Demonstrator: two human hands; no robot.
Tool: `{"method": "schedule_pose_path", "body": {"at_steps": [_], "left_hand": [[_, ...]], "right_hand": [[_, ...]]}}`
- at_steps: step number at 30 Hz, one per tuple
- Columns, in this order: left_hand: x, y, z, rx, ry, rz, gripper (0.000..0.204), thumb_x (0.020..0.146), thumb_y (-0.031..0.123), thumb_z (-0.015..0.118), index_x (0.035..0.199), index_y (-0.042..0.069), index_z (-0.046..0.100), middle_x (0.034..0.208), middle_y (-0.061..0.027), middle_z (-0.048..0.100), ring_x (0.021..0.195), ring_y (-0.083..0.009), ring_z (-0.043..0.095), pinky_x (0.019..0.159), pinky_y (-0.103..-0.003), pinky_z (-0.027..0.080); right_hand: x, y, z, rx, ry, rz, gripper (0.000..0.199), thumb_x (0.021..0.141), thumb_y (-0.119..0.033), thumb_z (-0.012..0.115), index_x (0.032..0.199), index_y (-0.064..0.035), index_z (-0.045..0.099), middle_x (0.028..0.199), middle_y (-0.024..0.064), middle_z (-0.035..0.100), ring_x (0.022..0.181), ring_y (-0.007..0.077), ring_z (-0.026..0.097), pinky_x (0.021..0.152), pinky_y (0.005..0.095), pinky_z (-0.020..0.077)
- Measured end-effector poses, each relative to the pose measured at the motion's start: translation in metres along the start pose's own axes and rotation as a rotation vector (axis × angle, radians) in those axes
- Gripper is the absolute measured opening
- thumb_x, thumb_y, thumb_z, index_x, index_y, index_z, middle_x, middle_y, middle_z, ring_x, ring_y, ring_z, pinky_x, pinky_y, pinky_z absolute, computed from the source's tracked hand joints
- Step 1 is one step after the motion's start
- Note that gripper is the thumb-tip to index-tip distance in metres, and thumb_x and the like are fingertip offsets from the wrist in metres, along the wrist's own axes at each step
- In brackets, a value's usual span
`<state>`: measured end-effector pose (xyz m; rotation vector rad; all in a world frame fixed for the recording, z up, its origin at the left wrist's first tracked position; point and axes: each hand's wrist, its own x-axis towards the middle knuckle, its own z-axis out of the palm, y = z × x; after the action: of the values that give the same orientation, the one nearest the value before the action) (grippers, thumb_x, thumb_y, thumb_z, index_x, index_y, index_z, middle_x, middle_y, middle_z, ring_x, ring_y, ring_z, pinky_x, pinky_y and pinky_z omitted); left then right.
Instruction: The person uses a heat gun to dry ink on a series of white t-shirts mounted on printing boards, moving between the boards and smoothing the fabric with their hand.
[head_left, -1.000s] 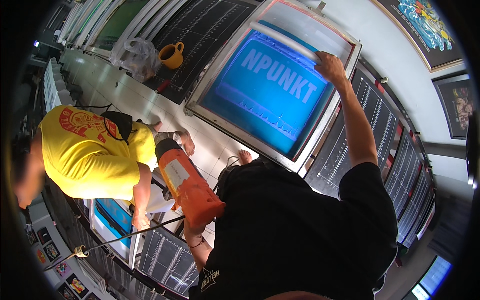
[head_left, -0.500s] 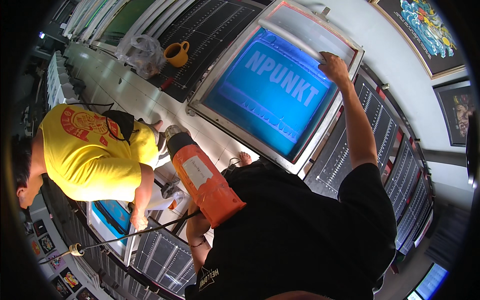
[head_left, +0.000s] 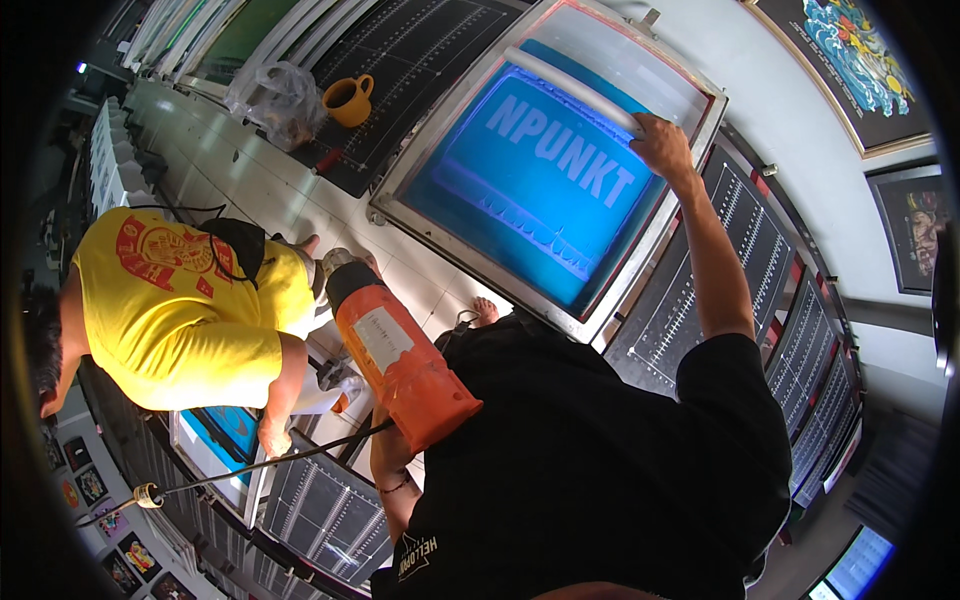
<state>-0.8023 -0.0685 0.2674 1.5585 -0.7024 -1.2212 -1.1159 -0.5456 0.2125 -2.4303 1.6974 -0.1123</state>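
Observation:
A pale, rounded squeegee bar [head_left: 578, 87] lies across a framed printing screen [head_left: 480, 268]. My right hand [head_left: 664, 148] is closed around the bar's right end. Blue ink [head_left: 540, 240] covers the mesh, with light lettering showing through and a ragged ridge of ink nearer me. An orange, worn heat gun [head_left: 400, 370] with a dark collar and a metal nozzle hangs in front of my body, nozzle pointing away. My left forearm [head_left: 400, 490] rises behind it to where it is held; the gun hides my left fingers.
Left of me a person in yellow [head_left: 190, 310] bends over another blue screen [head_left: 225, 435]. A cord [head_left: 290, 458] runs leftward from the heat gun. An orange mug [head_left: 347, 102] and clear plastic bag [head_left: 280, 105] sit by the far-left black board [head_left: 410, 60]. Black ruled boards [head_left: 690, 280] stand to the right.
The squeegee bar and my right hand have come slightly toward me, and a smooth blue band shows behind the bar. The heat gun has shifted a little left.

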Motion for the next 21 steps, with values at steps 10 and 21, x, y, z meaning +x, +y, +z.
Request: {"method": "schedule_pose_path", "body": {"at_steps": [10,21], "left_hand": [[-0.003,0.009,0.002,0.083,0.013,0.039,0.051,0.069,0.017,0.081,0.112,0.001,0.059,0.111,-0.0134,0.062,0.101,-0.0273,0.061,0.086,-0.035,0.047],[-0.004,0.014,0.0,0.158,0.018,0.054,0.051,0.069,0.015,0.081,0.112,0.001,0.059,0.113,-0.0144,0.062,0.103,-0.0289,0.061,0.088,-0.036,0.046]], "right_hand": [[0.01,0.004,-0.017,-0.017,0.018,0.053,0.048,0.076,-0.022,0.065,0.123,-0.0151,0.058,0.116,0.0113,0.063,0.106,0.0324,0.06,0.092,0.044,0.0482],[0.03,0.011,-0.008,-0.047,0.03,0.05,0.051,0.076,-0.024,0.068,0.125,-0.0159,0.057,0.117,0.0117,0.063,0.108,0.0319,0.059,0.094,0.0434,0.0474]]}}
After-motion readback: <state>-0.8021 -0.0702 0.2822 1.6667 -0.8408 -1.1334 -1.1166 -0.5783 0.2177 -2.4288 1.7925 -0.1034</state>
